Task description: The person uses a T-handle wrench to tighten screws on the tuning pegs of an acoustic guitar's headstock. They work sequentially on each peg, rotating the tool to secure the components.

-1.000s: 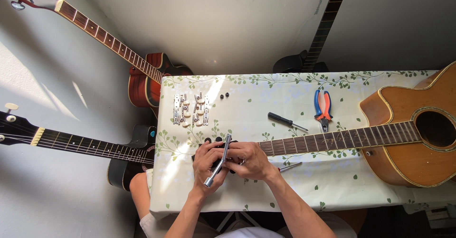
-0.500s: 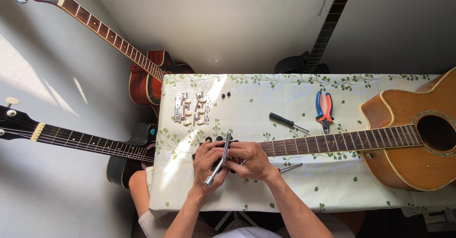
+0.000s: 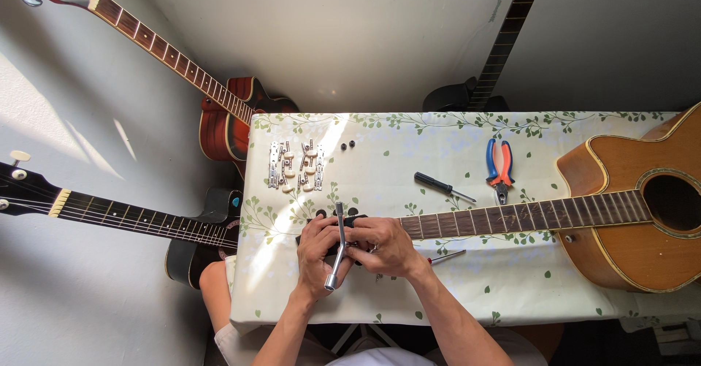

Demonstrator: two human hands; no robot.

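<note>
My hands hide most of the guitar headstock (image 3: 315,229) at the table's near left, my left hand (image 3: 319,253) gripping a metal T-wrench (image 3: 337,245) standing over it, my right hand (image 3: 385,245) clasped on the headstock beside it, and the guitar's body (image 3: 628,212) is cut off at right.

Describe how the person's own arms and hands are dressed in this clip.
Both forearms are bare up to the frame edge, with no sleeves, gloves or watch visible. The right hand wears a ring on one finger; the left hand shows no jewellery.
</note>
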